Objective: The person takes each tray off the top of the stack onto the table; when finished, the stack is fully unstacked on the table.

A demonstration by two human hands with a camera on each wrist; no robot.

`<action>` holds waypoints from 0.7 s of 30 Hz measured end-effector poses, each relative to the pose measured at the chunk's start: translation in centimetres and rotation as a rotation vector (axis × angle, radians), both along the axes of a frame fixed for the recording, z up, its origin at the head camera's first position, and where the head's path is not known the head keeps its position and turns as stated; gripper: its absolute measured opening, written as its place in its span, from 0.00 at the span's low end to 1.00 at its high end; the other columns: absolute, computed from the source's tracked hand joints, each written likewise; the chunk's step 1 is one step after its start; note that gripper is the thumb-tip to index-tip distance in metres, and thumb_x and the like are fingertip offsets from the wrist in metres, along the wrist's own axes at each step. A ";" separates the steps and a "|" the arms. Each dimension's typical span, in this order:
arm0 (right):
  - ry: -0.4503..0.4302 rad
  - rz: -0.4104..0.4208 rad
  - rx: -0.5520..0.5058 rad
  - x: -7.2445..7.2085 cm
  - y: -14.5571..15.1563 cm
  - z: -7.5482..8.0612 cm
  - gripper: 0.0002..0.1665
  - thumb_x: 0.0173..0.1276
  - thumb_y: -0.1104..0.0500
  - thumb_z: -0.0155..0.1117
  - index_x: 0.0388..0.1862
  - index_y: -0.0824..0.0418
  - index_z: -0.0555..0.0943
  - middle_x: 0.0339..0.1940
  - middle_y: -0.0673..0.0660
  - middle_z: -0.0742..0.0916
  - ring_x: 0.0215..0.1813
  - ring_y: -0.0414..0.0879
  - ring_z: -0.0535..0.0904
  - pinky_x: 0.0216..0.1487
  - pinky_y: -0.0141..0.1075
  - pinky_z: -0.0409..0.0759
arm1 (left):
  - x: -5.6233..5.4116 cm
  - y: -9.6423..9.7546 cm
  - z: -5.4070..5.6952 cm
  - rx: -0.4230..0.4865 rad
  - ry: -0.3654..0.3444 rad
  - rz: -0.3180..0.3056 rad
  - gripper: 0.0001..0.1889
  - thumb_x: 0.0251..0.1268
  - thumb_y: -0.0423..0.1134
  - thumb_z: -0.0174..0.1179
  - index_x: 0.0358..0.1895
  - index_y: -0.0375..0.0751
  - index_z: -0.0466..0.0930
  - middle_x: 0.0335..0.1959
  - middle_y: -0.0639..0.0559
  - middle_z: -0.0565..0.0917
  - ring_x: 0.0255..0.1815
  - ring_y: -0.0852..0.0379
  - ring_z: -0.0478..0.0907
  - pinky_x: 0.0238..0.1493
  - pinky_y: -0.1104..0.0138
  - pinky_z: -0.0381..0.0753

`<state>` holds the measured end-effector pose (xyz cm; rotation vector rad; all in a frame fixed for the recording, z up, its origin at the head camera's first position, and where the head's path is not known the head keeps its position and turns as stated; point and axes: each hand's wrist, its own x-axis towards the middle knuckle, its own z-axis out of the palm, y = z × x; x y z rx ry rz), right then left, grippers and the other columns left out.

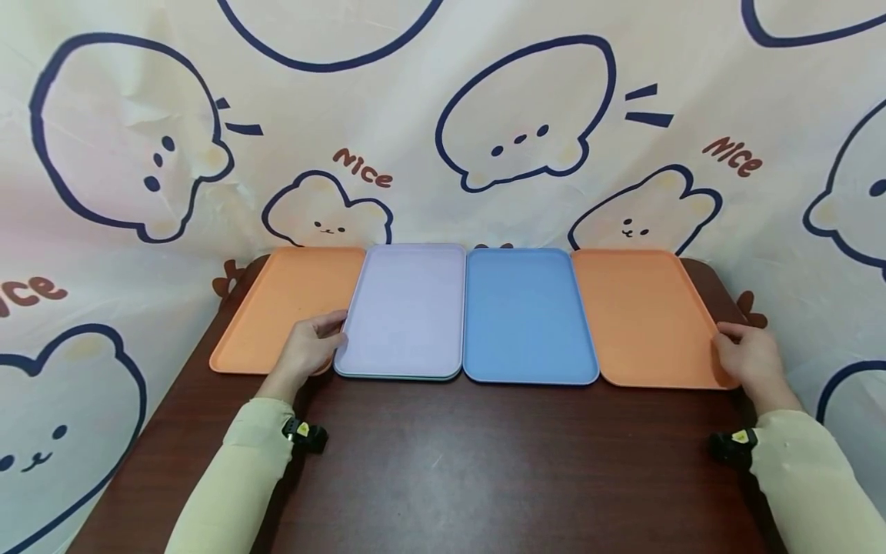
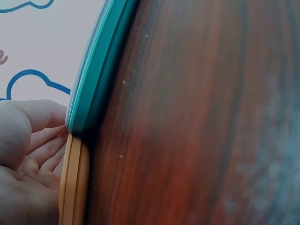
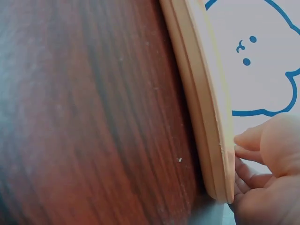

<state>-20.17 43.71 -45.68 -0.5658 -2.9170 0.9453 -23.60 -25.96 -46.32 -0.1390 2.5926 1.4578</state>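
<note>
Cartoon-print cloth [image 1: 505, 219] behind brown table [image 1: 484, 462] | far left: left orange tray [image 1: 291, 300] | left hand [image 1: 308, 348] over it, thumb and fingers apart, touching lilac tray [image 1: 408, 312], stacked on green tray [image 2: 98, 70] | next: blue tray [image 1: 529, 315] | then right orange tray [image 1: 644, 315] | right hand [image 1: 751, 358] touching its right rim, unclamped

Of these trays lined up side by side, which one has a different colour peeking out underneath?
The lilac tray, second from the left, between an orange tray and the blue tray: a green edge shows beneath it alone.
</note>
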 end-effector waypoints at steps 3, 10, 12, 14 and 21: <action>0.008 -0.034 -0.009 -0.1 -0.3 0.3 0.32 0.87 0.57 0.42 0.78 0.79 0.67 0.75 0.84 0.71 0.76 0.78 0.67 0.67 0.66 0.76 | 0.0 -0.1 0.0 0.002 0.001 -0.002 0.30 0.79 0.33 0.59 0.81 0.36 0.70 0.81 0.35 0.71 0.84 0.39 0.67 0.81 0.48 0.71; 0.146 -0.097 -0.002 0.0 -2.2 1.1 0.30 0.86 0.56 0.45 0.75 0.73 0.76 0.71 0.78 0.79 0.70 0.72 0.75 0.40 0.29 0.65 | 0.1 0.0 0.1 0.010 0.005 -0.009 0.30 0.79 0.34 0.59 0.81 0.35 0.69 0.81 0.34 0.72 0.84 0.38 0.68 0.81 0.47 0.71; 0.168 -0.085 -0.009 0.1 -3.0 1.4 0.29 0.87 0.54 0.47 0.74 0.72 0.77 0.70 0.78 0.81 0.66 0.69 0.77 0.39 0.27 0.66 | 0.1 0.0 0.2 0.014 0.006 -0.008 0.30 0.79 0.34 0.60 0.81 0.35 0.70 0.81 0.35 0.72 0.84 0.39 0.68 0.81 0.47 0.70; 0.186 -0.064 -0.027 0.2 -3.8 1.6 0.29 0.87 0.53 0.48 0.73 0.71 0.78 0.69 0.77 0.82 0.58 0.56 0.82 0.38 0.24 0.67 | 0.1 0.0 0.2 0.017 0.007 -0.006 0.30 0.79 0.34 0.59 0.81 0.35 0.69 0.81 0.35 0.71 0.84 0.39 0.67 0.82 0.48 0.70; 0.220 0.046 -0.186 0.3 -7.0 1.9 0.28 0.88 0.52 0.51 0.73 0.71 0.79 0.64 0.70 0.87 0.39 0.12 0.73 0.38 0.13 0.77 | 0.1 0.0 0.2 0.006 0.004 -0.013 0.30 0.80 0.33 0.59 0.81 0.35 0.68 0.82 0.35 0.70 0.85 0.39 0.65 0.82 0.47 0.68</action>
